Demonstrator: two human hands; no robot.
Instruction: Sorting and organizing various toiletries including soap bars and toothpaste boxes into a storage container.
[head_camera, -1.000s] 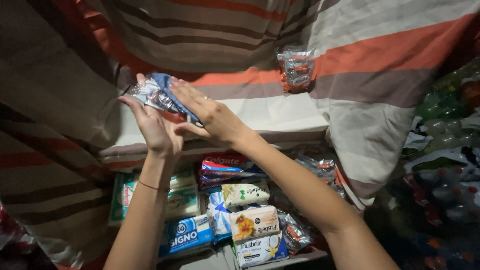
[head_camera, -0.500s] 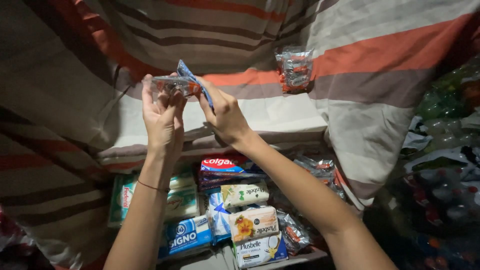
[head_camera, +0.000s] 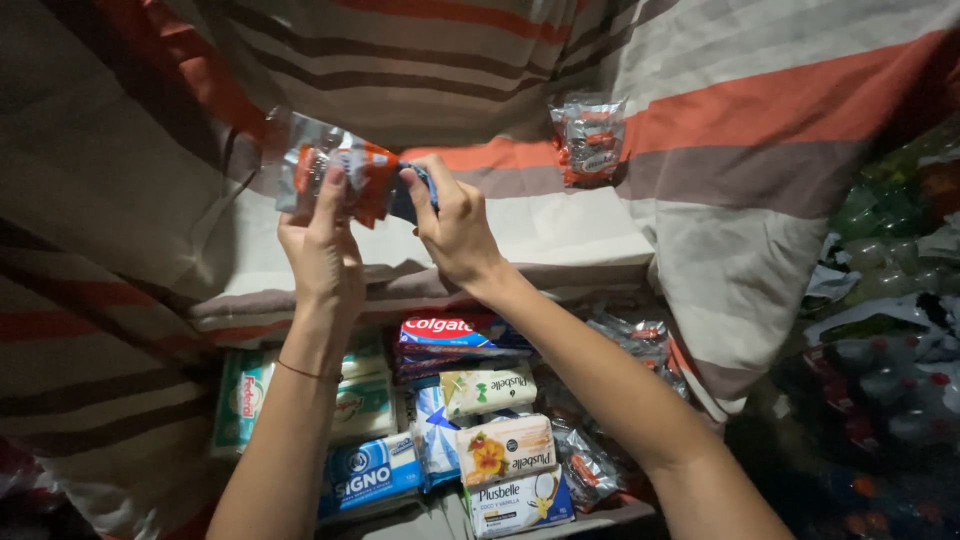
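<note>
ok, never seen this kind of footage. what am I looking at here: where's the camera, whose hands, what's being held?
There is no machine here. One camera sits on a person's head and looks down, so the two bare arms that come up from the bottom edge are that person's own.

The left hand and the right hand together hold up a clear plastic packet with orange print. What is inside it is too small to tell.

Behind the hands hangs a striped cloth in orange, grey and cream. A second small clear packet lies on it to the right.

Below the arms is a stack of packaged goods: a red toothpaste box, cream soap boxes, a blue packet and green and white packs.

The right edge is dark; it seems to show more wrapped goods, but they are unclear.
</note>
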